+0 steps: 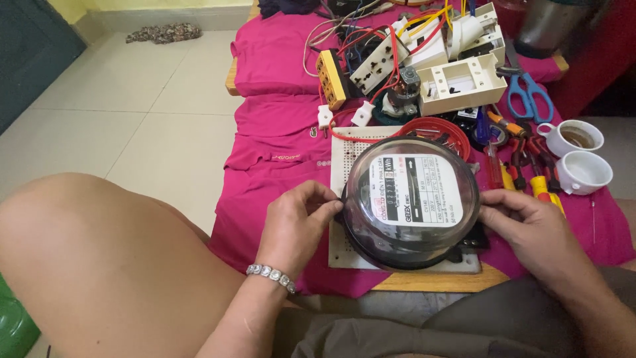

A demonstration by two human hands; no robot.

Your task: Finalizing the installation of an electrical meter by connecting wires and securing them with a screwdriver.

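Observation:
A round electricity meter (411,199) with a clear domed cover and a white label lies on a white perforated board (344,152). My left hand (295,222), with a bead bracelet at the wrist, pinches the meter's left rim. My right hand (527,222) grips its right rim, fingers curled against the black base. Both hands hold the meter flat on the board.
A magenta cloth (271,132) covers the low wooden table. Behind the meter lie a red bowl (434,129), white socket boxes (460,83), a yellow terminal block (330,78), wires, blue scissors (527,96), screwdrivers and pliers (523,166), two white cups (576,156). My bare knee (99,252) is at left.

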